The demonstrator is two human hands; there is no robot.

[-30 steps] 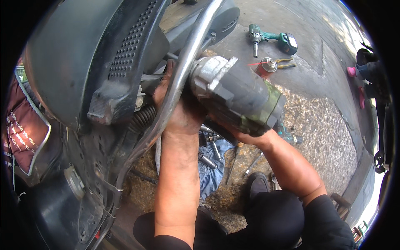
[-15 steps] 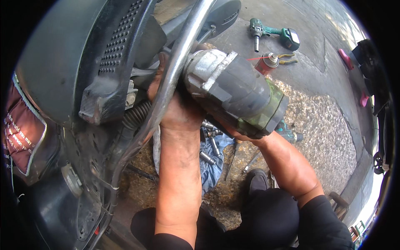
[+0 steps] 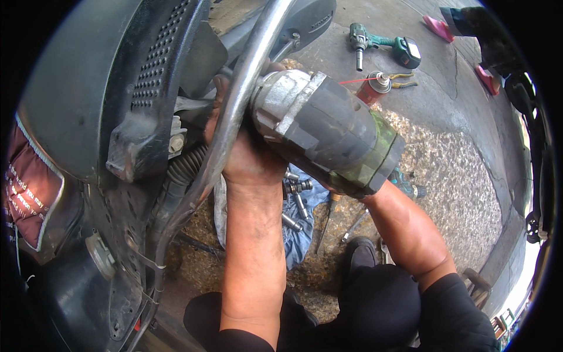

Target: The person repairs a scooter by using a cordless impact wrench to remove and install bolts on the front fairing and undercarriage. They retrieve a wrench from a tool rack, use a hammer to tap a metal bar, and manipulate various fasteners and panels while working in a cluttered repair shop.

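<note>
Both left grip [image 3: 251,155] and right grip [image 3: 338,192] hold the dark power tool [image 3: 328,126] above them.

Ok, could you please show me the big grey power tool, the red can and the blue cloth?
Power tool [image 3: 331,128]: head view, middle of housing.
Red can [image 3: 369,93]: head view, red body.
Blue cloth [image 3: 299,242]: head view, bare lower part.

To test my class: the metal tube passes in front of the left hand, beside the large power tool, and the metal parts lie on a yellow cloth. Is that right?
Not quite: the head view shows the metal parts lying on a blue, not yellow, cloth. The metal tube does pass in front of the left hand, beside the large power tool.
</note>
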